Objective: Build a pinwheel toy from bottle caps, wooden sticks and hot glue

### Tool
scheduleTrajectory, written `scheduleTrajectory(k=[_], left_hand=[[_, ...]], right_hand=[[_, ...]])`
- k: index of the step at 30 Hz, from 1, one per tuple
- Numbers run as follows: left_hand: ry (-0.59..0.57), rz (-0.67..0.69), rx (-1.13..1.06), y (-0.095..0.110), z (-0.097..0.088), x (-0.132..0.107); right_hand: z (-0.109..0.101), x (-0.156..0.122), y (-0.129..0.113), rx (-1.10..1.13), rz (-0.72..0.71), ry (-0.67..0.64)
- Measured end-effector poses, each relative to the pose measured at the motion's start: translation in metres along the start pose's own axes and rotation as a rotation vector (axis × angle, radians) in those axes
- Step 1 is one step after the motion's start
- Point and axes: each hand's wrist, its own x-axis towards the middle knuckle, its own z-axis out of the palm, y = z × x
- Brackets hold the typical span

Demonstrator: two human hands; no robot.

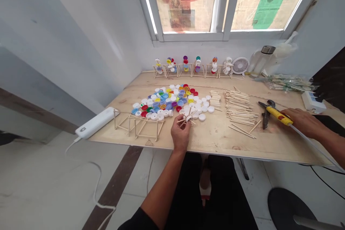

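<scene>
My left hand [181, 133] is closed at the table's front edge, pinching a white bottle cap [189, 118] with several thin wooden sticks spreading out from it. On the right, my right hand [303, 121] is at the rear end of a yellow and black glue gun [279, 115]. Its fingers are closed about the handle and partly hidden behind it. The glue gun's nozzle points left, and its white cord runs off to the right. Beyond my left hand lies a pile of coloured bottle caps [168, 103], white ones nearest.
Loose wooden sticks [239, 106] lie right of centre, with shorter sticks [215, 100] beside them. Stick frames [147, 129] stand front left near a white power bank-like box [96, 122]. Along the wall are cap-and-stick models [185, 65], a small fan [240, 65] and a bottle [265, 61].
</scene>
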Motion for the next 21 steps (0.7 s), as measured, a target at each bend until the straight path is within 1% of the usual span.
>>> scheduleTrajectory(k=[3,6,9,11,13,15,18,19,21], left_hand=[[-0.004,0.000,-0.002,0.000,0.000,0.000],[0.000,0.004,0.013,0.000,-0.001,0.000],[-0.002,0.010,0.017,-0.001,-0.001,0.001],[-0.004,0.016,0.007,-0.002,-0.001,0.001],[-0.006,0.019,-0.003,-0.003,-0.001,0.001],[-0.003,0.017,-0.006,-0.002,-0.001,0.001],[0.008,0.013,-0.012,-0.002,0.000,0.000],[0.009,0.012,-0.018,-0.001,0.000,0.000],[0.008,0.010,-0.034,-0.001,0.000,0.000]], right_hand=[[-0.001,-0.003,0.008,-0.089,0.038,-0.030],[0.000,-0.010,0.018,-0.118,0.016,-0.050],[-0.007,-0.020,0.023,-0.047,0.032,-0.049],[-0.019,-0.027,0.018,0.028,0.118,-0.007],[-0.035,-0.036,0.003,0.104,0.226,0.087],[-0.048,-0.044,-0.023,0.193,0.284,0.211],[-0.056,-0.052,-0.073,0.402,0.241,0.298],[-0.054,-0.053,-0.091,0.476,0.217,0.323],[-0.046,-0.052,-0.126,0.613,0.151,0.318]])
